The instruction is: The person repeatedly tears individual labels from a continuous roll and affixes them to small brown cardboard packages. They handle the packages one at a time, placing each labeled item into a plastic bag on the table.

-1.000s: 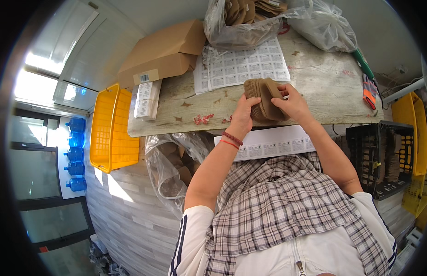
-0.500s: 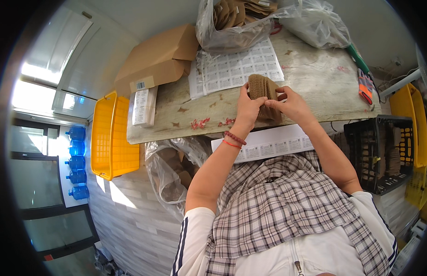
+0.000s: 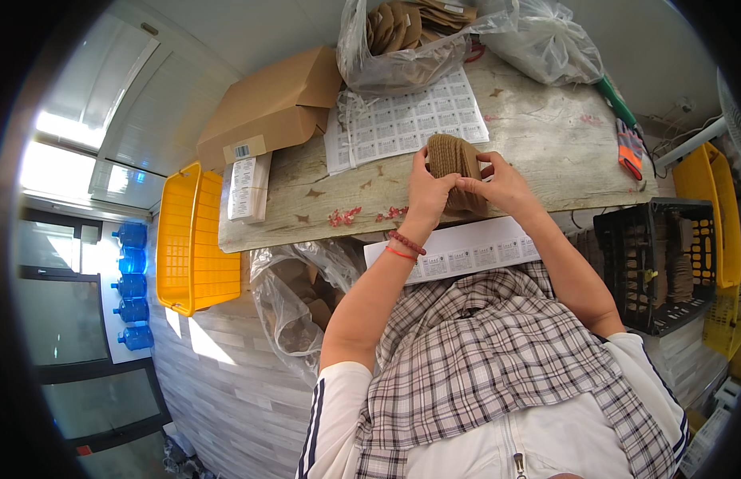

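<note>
Above the table's near edge, both hands hold a brown stack (image 3: 457,160) of thin, round-ended pieces with a ribbed, woven-looking face. My left hand (image 3: 426,193) grips its left side, fingers behind and thumb across the front. From the right, my right hand (image 3: 505,188) closes on the same stack, its thumb tip meeting the left thumb. What exactly the pieces are, I cannot tell. Behind the stack, printed white label sheets (image 3: 386,132) lie on the worn wooden table (image 3: 370,180). Another label sheet (image 3: 466,247) rests at my lap, below the table edge.
A cardboard box (image 3: 267,100) and a small white stack of slips (image 3: 248,188) occupy the table's left. Plastic bags (image 3: 402,68) with brown pieces stand at the back. Yellow crate (image 3: 199,247) left; black crate (image 3: 626,263) right. Gloves (image 3: 628,152) hang at the right corner.
Both hands stay on the stack in nearly the same grip. The stack's top leans slightly further left and its pieces look a little more fanned. The view has shifted slightly.
</note>
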Available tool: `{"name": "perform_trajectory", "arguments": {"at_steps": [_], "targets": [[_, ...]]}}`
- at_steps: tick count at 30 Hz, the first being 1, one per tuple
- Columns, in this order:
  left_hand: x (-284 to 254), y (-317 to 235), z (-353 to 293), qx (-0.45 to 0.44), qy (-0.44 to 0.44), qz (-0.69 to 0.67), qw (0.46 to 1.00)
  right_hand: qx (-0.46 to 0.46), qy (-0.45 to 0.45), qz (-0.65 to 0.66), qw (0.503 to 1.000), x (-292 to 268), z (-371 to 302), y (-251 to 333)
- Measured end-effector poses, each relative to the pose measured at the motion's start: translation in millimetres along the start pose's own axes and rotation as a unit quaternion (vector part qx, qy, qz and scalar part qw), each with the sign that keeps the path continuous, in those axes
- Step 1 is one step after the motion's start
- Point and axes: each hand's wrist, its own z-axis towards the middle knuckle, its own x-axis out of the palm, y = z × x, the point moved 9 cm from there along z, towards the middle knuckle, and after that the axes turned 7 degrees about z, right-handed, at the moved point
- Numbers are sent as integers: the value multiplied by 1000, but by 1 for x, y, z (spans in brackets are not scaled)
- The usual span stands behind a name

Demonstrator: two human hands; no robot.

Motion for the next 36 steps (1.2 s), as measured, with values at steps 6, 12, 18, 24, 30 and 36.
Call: {"name": "perform_trajectory", "arguments": {"at_steps": [6, 12, 18, 24, 30, 36], "targets": [[1, 2, 0, 1, 7, -23, 1000, 31, 7, 89, 996, 4, 4, -22], [4, 1, -2, -34, 7, -68, 997, -19, -27, 32, 999, 0, 5, -20], [-13, 33, 10, -60, 10, -67, 996, -16, -117, 17, 993, -33, 10, -44], [-41, 48, 14, -17, -103, 89, 990, 1, -186, 350, 918, -67, -6, -52], [-20, 28, -7, -66, -48, -8, 997, 16, -39, 482, 875, -6, -4, -14], [-36, 44, -16, -18, -76, -159, 984, -43, -154, 285, 945, 3, -3, -21]]}}
